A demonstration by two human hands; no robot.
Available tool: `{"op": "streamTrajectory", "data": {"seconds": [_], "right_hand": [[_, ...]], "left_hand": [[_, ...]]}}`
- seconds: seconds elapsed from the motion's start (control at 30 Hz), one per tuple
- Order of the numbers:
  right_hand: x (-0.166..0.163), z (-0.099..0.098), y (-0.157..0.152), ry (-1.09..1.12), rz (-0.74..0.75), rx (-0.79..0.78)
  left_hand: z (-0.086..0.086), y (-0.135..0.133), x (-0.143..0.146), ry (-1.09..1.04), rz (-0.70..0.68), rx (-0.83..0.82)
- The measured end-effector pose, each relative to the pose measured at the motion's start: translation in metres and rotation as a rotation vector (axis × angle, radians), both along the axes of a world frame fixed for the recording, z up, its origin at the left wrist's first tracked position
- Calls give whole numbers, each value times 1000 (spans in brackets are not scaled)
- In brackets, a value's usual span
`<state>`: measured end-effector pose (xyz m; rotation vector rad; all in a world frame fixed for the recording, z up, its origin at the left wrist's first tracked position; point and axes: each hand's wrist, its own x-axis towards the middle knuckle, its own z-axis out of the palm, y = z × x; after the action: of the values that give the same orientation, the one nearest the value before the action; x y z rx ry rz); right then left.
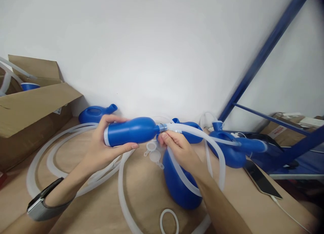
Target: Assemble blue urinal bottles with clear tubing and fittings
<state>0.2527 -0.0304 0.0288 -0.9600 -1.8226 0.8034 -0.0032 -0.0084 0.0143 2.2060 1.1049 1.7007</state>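
Holding the blue bottle level above the worktop; left hand wrapped round its body, likely for steadiness; right hand curled in beside the tube joint, presumably bracing it; exact grip hidden.

Smooth plastic forms the bottle, matt cardboard the box.

Bright diffuse light; smooth white wall palest mid-frame. Soft sheen on blue cylindrical plastic bottle. Right corners dark; edges stretched, slightly blurred.
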Motion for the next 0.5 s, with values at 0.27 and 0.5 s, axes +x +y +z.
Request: {"op": "streamTrajectory", "data": {"seconds": [0.27, 0.5], "right_hand": [[-9, -8, 5, 128, 9, -67], [0, 17, -33, -27, 92, -106]], "left_hand": [[0, 1, 1, -8, 23, -3], [9, 4, -10, -72, 91, -12]]}}
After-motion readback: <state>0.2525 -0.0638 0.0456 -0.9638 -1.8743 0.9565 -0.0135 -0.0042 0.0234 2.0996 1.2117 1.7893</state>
